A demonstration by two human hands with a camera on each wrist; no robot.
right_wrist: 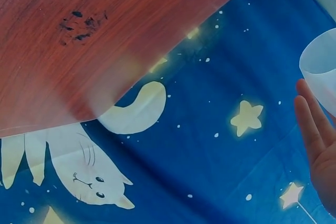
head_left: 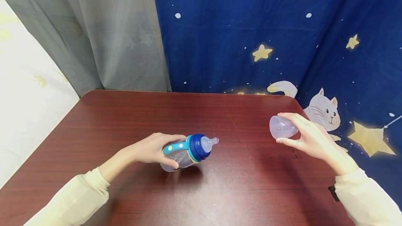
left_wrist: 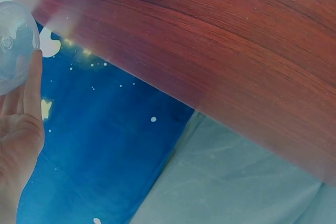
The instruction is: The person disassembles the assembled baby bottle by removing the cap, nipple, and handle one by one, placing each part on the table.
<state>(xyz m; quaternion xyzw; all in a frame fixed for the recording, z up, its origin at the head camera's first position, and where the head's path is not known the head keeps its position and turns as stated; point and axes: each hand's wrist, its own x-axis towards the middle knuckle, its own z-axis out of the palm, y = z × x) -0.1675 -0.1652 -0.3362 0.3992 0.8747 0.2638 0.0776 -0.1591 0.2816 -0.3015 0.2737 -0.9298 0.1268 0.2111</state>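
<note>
Low over the bench, the left hand reaches inward, clamped round a tilted bottle; well apart, the raised right hand pinches a translucent cap by its sides.

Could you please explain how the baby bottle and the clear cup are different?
The baby bottle has a blue collar and a turquoise handle; the clear cup is plain, with no handle visible. The baby bottle looks longer than the clear cup. The left hand grips the baby bottle, while the right hand holds the clear cup. Both are tilted, and both have see-through walls.
</note>
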